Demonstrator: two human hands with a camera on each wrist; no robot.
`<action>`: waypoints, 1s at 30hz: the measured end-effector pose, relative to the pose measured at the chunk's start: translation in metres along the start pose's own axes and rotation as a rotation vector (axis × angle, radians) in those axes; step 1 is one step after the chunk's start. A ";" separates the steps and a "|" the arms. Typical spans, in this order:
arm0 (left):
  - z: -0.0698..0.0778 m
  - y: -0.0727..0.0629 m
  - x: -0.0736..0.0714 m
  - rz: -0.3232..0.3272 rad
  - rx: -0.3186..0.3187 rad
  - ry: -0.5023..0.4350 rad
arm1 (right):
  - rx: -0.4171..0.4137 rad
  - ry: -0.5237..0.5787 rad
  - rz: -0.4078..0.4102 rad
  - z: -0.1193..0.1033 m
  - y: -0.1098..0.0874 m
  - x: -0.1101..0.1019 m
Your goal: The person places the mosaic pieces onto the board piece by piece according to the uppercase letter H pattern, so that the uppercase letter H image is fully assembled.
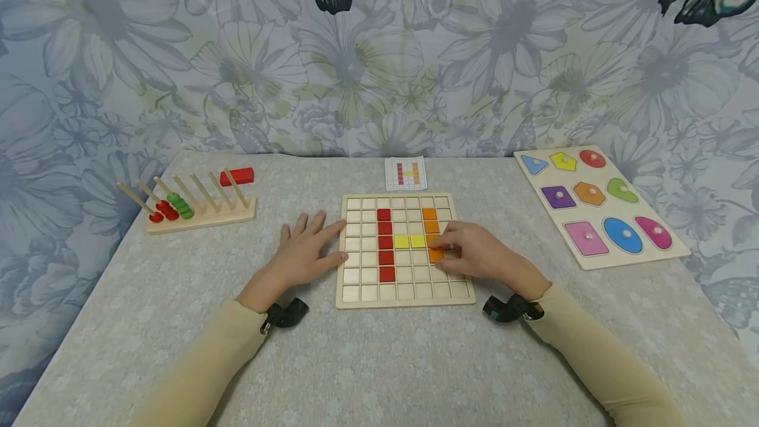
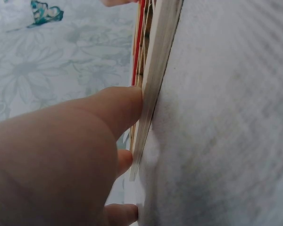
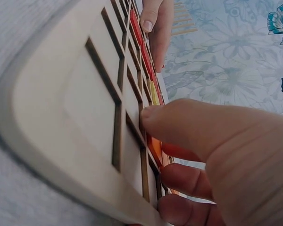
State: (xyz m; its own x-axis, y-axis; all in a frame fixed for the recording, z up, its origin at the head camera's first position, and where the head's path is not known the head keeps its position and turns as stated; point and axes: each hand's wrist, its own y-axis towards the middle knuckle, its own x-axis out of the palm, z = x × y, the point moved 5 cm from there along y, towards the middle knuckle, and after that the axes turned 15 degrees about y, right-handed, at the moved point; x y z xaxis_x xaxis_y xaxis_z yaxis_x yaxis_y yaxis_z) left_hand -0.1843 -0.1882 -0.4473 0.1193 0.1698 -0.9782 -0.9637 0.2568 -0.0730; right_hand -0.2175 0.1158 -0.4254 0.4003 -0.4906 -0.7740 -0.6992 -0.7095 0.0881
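A wooden grid board (image 1: 405,293) lies flat on the table. Red tiles (image 1: 386,242) form a column in it, two yellow tiles (image 1: 409,241) sit side by side in a middle row, and orange tiles form a column at the right. My right hand (image 1: 480,250) is over the board's right side, thumb and fingers about the lowest orange tile (image 1: 435,256); its thumb tip is at the grid bars in the right wrist view. My left hand (image 1: 302,252), fingers spread, touches the board's left edge with thumb and index finger.
Behind the board lies a small pattern card (image 1: 406,174). A peg stand (image 1: 204,216) with red and green beads is at the left, a red block (image 1: 237,176) behind it. On the right lies a shape puzzle board (image 1: 557,226) with knobbed pieces. A floral-patterned wall backs the table.
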 end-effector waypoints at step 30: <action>0.000 0.001 -0.001 0.013 0.002 0.030 | 0.089 0.074 0.048 0.008 -0.005 -0.021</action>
State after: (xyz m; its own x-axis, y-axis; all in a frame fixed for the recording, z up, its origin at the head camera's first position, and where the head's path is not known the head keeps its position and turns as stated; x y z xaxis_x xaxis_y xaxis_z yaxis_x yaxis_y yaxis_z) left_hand -0.1853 -0.1887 -0.4462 0.0992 0.1444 -0.9845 -0.9647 0.2564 -0.0596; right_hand -0.2274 0.1336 -0.4148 0.4050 -0.5614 -0.7216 -0.7674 -0.6378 0.0654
